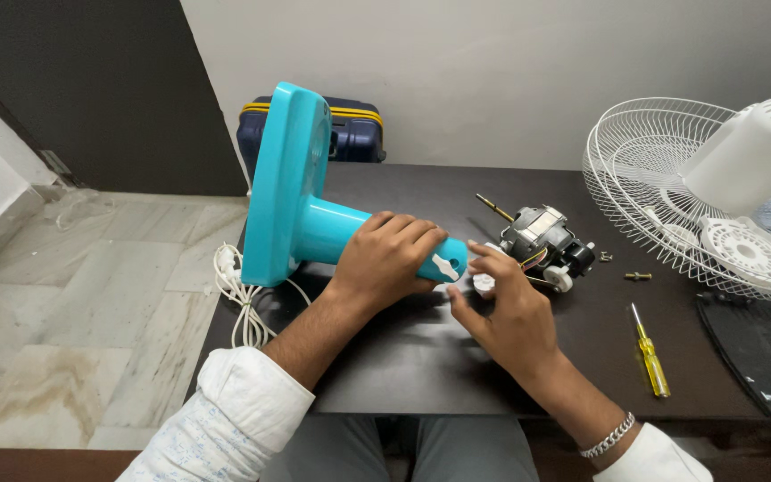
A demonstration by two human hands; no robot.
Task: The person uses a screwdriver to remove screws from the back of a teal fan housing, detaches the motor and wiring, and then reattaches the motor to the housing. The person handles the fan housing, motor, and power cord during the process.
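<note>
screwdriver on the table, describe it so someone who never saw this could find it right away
Start at the white wire fan guard on the right of the dark table. Just below it, right of the right hand, lies the screwdriver. Its clear yellow handle sets it apart from the grey motor.

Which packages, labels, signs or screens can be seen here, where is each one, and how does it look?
None can be seen: no package, sign or screen, and no label clear enough to tell.
The nearest thing to a container is a dark blue suitcase with a yellow band, standing on the floor behind the table.
The motor on the table shows only bare metal and wires.
</note>
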